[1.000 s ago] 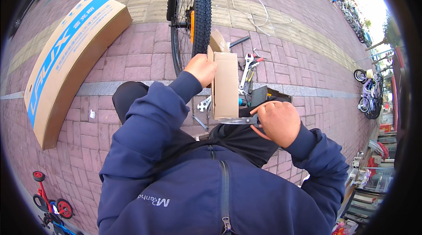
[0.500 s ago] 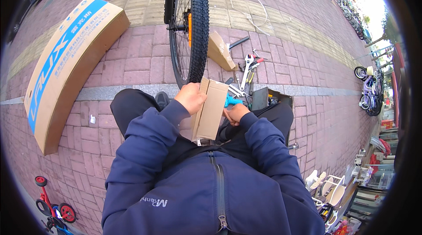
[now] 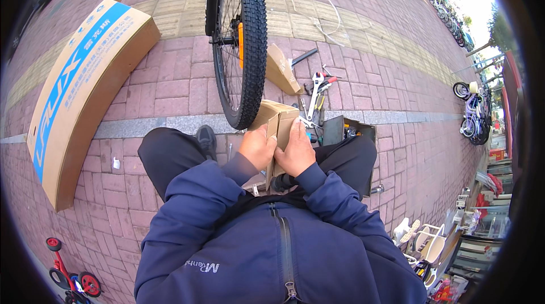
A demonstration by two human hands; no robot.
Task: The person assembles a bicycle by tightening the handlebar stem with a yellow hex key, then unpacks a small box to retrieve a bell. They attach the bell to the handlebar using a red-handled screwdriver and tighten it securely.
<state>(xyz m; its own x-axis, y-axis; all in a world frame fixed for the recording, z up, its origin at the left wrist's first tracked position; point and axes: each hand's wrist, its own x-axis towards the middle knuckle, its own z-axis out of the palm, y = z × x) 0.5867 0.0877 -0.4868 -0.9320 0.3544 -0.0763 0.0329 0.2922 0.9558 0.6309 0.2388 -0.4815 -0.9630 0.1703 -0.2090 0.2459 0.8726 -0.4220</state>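
Note:
Between my knees, a small brown cardboard box (image 3: 276,109) is held upright just in front of the bicycle's front tyre. My left hand (image 3: 258,148) grips its left side, with the fingers closed on the cardboard. My right hand (image 3: 296,149) is closed around the right side, thumb up along the edge. The two hands nearly touch at the near side of the box and hide its lower part. A bit of a teal object (image 3: 311,137) shows behind my right hand; its kind is hidden. The black bicycle wheel (image 3: 254,48) with an orange reflector stands beyond.
Beyond my right hand lie an adjustable wrench (image 3: 314,95), pliers and other tools, by an open grey toolbox (image 3: 335,129). A folded cardboard piece (image 3: 282,70) lies beside the wheel. A long carton (image 3: 85,94) is at left, a red children's bike (image 3: 71,273) at lower left.
My right hand has come from beside the teal object up onto the box's right side. My left hand has moved lower and nearer to me, and the box has turned.

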